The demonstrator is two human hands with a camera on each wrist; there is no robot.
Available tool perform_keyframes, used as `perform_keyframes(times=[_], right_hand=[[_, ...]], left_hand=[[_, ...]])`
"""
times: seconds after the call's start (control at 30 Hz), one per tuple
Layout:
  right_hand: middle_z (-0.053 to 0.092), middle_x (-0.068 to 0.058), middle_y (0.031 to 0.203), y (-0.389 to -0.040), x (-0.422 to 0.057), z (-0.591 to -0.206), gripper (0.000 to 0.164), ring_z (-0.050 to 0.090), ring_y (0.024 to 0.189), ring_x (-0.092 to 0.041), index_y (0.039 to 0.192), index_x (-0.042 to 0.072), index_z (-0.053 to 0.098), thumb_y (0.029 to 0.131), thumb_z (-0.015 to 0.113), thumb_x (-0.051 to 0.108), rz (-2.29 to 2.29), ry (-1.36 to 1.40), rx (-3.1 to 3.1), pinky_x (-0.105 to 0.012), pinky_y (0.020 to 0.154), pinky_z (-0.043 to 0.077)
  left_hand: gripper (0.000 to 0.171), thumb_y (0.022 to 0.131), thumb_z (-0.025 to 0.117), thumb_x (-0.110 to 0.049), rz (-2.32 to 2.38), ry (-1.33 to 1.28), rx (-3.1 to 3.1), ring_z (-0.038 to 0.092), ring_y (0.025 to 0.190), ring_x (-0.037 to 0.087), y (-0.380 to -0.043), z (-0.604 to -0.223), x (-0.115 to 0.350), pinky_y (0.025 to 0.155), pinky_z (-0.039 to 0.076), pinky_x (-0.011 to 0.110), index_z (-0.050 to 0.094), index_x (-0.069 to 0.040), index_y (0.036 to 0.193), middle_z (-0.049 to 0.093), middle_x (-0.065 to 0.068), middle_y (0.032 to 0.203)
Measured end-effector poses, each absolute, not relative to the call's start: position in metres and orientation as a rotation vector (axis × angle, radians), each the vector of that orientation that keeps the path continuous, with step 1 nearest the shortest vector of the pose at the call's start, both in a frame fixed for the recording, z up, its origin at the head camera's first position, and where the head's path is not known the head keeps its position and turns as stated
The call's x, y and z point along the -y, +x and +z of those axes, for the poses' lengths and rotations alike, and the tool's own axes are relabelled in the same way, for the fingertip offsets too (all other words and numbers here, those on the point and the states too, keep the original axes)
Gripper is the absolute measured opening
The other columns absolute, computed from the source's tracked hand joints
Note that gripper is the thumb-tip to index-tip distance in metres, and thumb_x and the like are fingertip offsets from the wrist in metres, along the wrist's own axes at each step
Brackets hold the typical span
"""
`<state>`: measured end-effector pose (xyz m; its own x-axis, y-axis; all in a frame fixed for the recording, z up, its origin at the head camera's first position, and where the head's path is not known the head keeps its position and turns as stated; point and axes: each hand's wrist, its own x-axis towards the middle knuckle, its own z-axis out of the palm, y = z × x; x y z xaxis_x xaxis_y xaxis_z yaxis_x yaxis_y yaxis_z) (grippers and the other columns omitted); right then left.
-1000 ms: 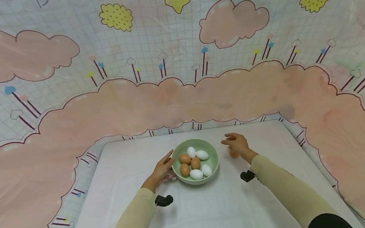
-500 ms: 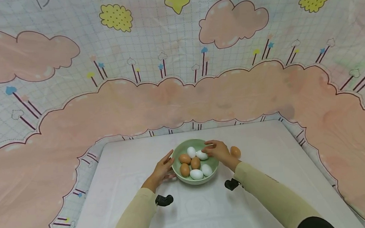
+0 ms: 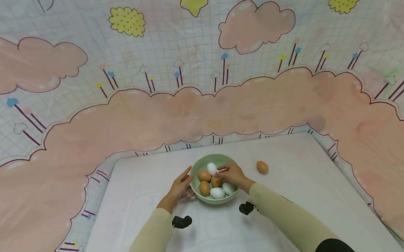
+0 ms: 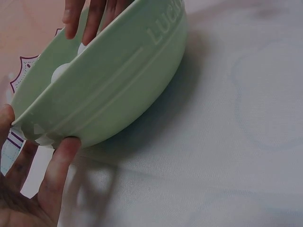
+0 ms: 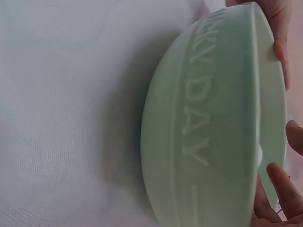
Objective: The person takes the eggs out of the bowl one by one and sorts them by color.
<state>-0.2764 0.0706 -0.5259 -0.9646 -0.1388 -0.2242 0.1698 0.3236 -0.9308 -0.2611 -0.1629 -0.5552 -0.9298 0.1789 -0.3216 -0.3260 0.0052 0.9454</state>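
A light green bowl (image 3: 197, 189) with raised lettering holds several white and brown eggs. My left hand (image 3: 179, 189) rests against the bowl's left side, its fingers spread along the outer wall and rim. My right hand (image 3: 231, 174) reaches over the right rim, palm down, with its fingers above the eggs. It hides one white egg and overlaps the brown egg (image 3: 216, 181) in the middle. In the right wrist view its thumb and fingers stand apart, with no egg visible between them. A separate brown egg (image 3: 262, 167) lies on the table right of the bowl.
The bowl stands on a table with a white cloth (image 3: 210, 236). Behind it hangs a patterned curtain (image 3: 200, 110) with printed clouds and stars. Black wrist cameras hang below both sleeves, close to the cloth.
My right hand has moved left, from above the loose brown egg to inside the bowl. That egg now lies uncovered, having shifted slightly right. The left hand stays at the bowl.
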Motion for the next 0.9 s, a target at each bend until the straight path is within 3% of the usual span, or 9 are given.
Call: perform_keyframes(times=[0.4, 0.7, 0.9], right_hand=[[0.066, -0.012, 0.093, -0.279, -0.060, -0.536, 0.033, 0.062, 0.075, -0.018, 0.100, -0.002, 0.066, 0.074, 0.075, 0.016, -1.539, -0.007, -2.540, -0.026, 0.060, 0.053], [0.065, -0.010, 0.092, -0.281, -0.058, -0.537, 0.036, 0.060, 0.073, -0.015, 0.103, -0.001, 0.065, 0.073, 0.075, 0.014, -1.470, 0.029, -2.535, -0.025, 0.060, 0.052], [0.065, -0.010, 0.095, -0.279, -0.059, -0.535, 0.039, 0.061, 0.079, -0.017, 0.104, -0.001, 0.065, 0.072, 0.076, 0.017, -1.436, 0.029, -2.541, -0.026, 0.066, 0.052]], left_hand=[[0.048, 0.095, 0.046, -0.026, 1.995, -0.138, -1.938, 0.042, 0.115, 0.043, -0.260, -0.554, 0.164, 0.074, 0.052, 0.046, 0.030, -0.033, 0.140, 0.013, 0.016, 0.147], [0.050, 0.096, 0.044, -0.022, 2.003, -0.106, -1.898, 0.037, 0.117, 0.045, -0.257, -0.545, 0.164, 0.078, 0.049, 0.050, 0.026, -0.027, 0.143, 0.009, 0.020, 0.146], [0.049, 0.096, 0.045, -0.025, 2.001, -0.131, -1.913, 0.039, 0.117, 0.044, -0.258, -0.549, 0.162, 0.077, 0.049, 0.049, 0.028, -0.030, 0.142, 0.011, 0.017, 0.147]])
